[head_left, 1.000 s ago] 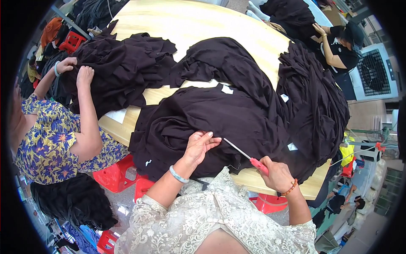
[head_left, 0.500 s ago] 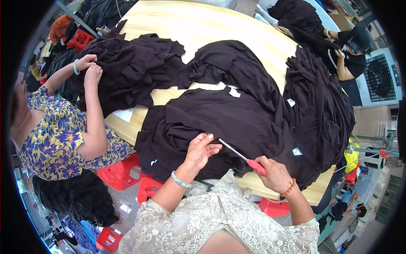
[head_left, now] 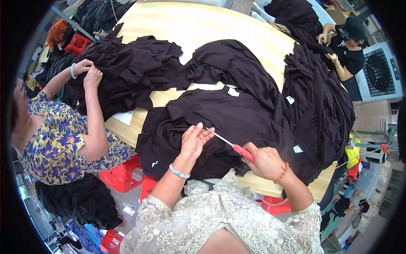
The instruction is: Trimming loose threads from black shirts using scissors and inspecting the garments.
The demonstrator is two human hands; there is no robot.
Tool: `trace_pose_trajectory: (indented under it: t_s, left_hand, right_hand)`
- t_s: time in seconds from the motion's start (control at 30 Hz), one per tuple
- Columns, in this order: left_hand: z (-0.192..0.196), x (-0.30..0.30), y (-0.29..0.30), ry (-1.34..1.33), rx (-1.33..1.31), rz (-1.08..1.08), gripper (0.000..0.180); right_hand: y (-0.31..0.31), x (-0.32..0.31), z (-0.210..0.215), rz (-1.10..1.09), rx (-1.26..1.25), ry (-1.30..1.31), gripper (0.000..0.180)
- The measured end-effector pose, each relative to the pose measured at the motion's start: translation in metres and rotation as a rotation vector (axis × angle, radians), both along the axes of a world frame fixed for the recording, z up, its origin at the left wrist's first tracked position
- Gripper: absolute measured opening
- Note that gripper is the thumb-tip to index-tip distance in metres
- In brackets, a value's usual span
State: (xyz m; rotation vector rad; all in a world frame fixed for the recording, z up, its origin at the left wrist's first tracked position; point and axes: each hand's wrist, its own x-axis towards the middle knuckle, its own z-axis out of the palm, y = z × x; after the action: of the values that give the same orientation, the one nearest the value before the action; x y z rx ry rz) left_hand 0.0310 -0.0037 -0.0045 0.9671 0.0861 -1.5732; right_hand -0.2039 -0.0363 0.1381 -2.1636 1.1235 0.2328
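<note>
Clock directions from frame centre.

Right hand at 4: fist closed around the red handle of the tool; fingers hide the handle's butt end. Thin metal shaft points to 10. Its tip ends right at the left fingertips; contact or small gap, can't tell. Tool type unclear too.

Left hand just off centre at 7: palm partly up, fingers curled, thumb by forefinger, narrow gap at most. Anything pinched there is too small to make out, so can't call that grip.

Cloth, dark, covers the centre of the table beneath both hands. Folds merge, so piece count and edges are unreadable. Near edge at 6 is partly hidden by the lace top, which the lower frame edge cuts off. White scraps at 1 and 3:30, too small to identify.

Co-worker at 9: head clipped by the black rim, both hands on another dark heap; fingertips blend into its folds, grip unclear. Second co-worker at 2: hands by dark fabric, too small to read.

Red stool at 8, partly behind the table edge.
</note>
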Motion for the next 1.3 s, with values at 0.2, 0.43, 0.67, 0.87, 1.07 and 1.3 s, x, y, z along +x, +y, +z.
trace_pose_trajectory:
  t_s: [0.2,0.43,0.67,0.87,1.07,1.3]
  left_hand:
    - [0.019,-0.01,0.021,-0.4,-0.061,-0.269,0.011]
    - [0.039,-0.035,0.036,-1.292,-0.269,-0.55,0.028]
    - [0.017,-0.03,0.05,-0.905,-0.145,-0.592,0.026]
    - [0.034,-0.018,0.041,-0.273,-0.024,-0.51,0.014]
    - [0.035,-0.017,0.041,-0.846,-0.32,-0.438,0.006]
    - [0.034,-0.01,0.04,-1.123,-0.406,-0.403,0.007]
  right_hand:
    - [-0.002,0.002,-0.005,-0.109,-0.045,-0.106,0.028]
    - [0.021,-0.041,0.005,-0.184,0.004,-0.008,0.026]
    - [0.037,-0.052,0.018,-0.218,-0.009,0.007,0.027]
    - [0.042,-0.054,0.021,-0.204,0.075,0.021,0.026]
    - [0.044,-0.05,0.02,-0.132,0.06,-0.005,0.026]
    - [0.042,-0.041,0.031,-0.012,0.127,0.122,0.026]
